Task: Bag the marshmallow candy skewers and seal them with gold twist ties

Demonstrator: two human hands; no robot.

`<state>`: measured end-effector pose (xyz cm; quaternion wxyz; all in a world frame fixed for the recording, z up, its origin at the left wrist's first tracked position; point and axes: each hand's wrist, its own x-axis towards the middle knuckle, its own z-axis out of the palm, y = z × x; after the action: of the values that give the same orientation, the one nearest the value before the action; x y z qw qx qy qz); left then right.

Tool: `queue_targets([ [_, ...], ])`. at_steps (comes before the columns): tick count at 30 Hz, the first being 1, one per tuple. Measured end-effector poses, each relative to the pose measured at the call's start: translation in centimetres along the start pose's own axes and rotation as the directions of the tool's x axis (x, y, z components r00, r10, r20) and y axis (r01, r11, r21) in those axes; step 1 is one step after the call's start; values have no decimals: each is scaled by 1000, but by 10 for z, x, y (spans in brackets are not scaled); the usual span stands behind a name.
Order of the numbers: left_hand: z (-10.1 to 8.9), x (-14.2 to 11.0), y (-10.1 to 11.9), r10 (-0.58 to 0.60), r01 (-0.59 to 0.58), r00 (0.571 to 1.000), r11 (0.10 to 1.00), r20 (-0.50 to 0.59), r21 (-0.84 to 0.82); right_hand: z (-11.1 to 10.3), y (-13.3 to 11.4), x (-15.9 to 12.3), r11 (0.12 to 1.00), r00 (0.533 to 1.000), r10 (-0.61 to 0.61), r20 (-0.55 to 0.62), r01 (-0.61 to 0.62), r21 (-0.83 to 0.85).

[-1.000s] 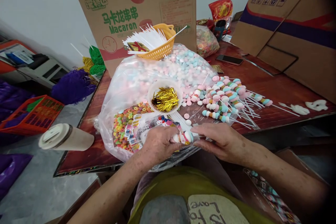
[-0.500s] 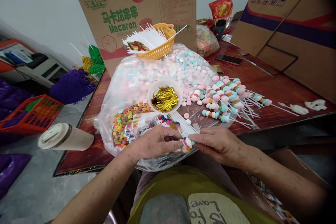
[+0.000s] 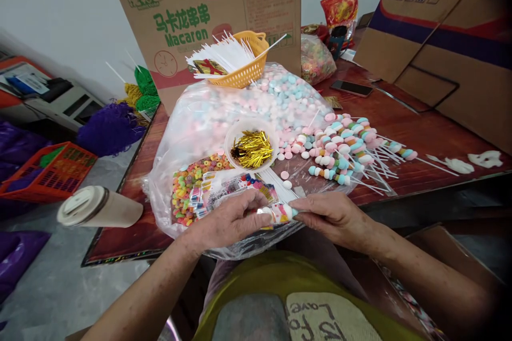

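Between my two hands, close to the table's front edge, is a candy skewer [image 3: 283, 212] of white, pink and blue sweets, partly covered by a clear printed wrapper. The fingers and thumb of my left hand [image 3: 230, 219] are closed on its left part. With its fingertips, my right hand [image 3: 335, 219] pinches the right end by a blue sweet. Printed wrapper bags [image 3: 226, 189] lie just beyond my left hand, beside white sticks [image 3: 276, 181]. A pale bowl [image 3: 229, 144] of gold twist ties [image 3: 254, 150] stands behind them.
Finished candy skewers [image 3: 348, 144] are piled at the right. A big clear bag of pastel sweets [image 3: 192, 112] lies behind the bowl, under a yellow basket [image 3: 240, 77] of sticks. Ring-shaped sweets [image 3: 184, 197] lie left. A lidded cup [image 3: 100, 206] stands at the left edge; a phone [image 3: 352, 88] lies behind.
My hands have moved a little apart, the left one shifting leftward. More of the wrapped candy skewer now shows between them.
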<state>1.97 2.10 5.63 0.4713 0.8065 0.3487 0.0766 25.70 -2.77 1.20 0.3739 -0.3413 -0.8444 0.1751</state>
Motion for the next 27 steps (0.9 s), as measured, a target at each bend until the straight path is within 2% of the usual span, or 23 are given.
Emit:
queue_targets([
  [3,-3,-4,0,-35,22,997,980,67,196,0,0,1,1000,1000,17,-3,-17,5],
  [6,-10,-7,1,-125,91,990,910,60,404,-3,-2,4,998,999,26,37,-24,-53],
  [8,-17,-10,2,-177,128,982,887,71,443,-6,-5,6,997,997,24,67,-19,-73],
  [12,-28,-15,6,-237,176,965,903,114,392,-9,-9,11,1000,993,23,118,-21,-21],
  [15,-27,-14,10,-187,135,975,925,117,355,-5,-11,15,1000,989,25,146,-27,12],
  [19,-17,-9,13,-142,98,987,908,79,408,-3,-11,17,1000,996,-7,85,5,22],
  [21,-12,-7,10,-138,112,990,877,21,466,-5,-12,16,999,991,-15,134,19,-28],
  [24,-4,-4,4,-96,109,994,790,-54,603,-11,-15,17,989,958,12,285,31,-147],
  [25,-2,-3,2,-74,92,996,758,-55,645,-14,-17,18,982,955,22,296,35,-188],
  [27,1,-1,-1,-30,49,999,717,-39,696,-20,-20,25,961,970,27,243,42,-274],
])
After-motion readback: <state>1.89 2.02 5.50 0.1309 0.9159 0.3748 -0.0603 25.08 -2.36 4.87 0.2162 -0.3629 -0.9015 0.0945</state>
